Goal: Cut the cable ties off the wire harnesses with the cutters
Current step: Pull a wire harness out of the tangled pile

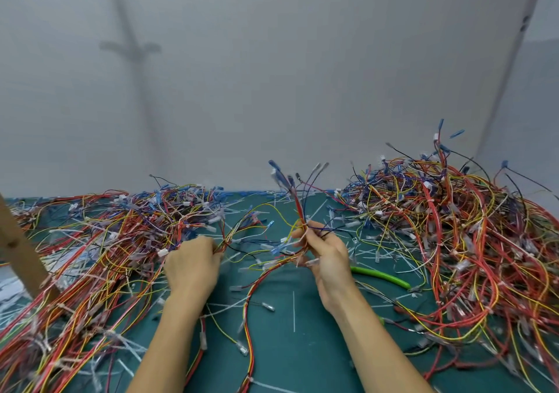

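Right hand [326, 259]: fingers curled and clamped on a red, yellow and blue wire harness [298, 211], held just above the middle of the dark green matted worktop [302, 356]. The harness's blue-sleeved ends stand up above the fist.

Left hand [193, 267]: fingers closed on a thin branch of the same harness, at the inner margin of the left-side heap. The wires sag between the two hands. One red-and-yellow leg loops down between the forearms toward the near edge.

A green curved tubular piece [381, 276] lies on the worktop just right of the right hand, one end hidden behind it. Whether it is the cutters' handle cannot be told.

Short white cable tie lengths [293, 311] lie scattered across the middle of the worktop.

A low tangled heap of multicoloured harnesses [99, 241] covers the left side. A taller heap of the same [459, 226] covers the right side up to the far edge.

A slanted wooden strut [18, 250] stands at the left edge.
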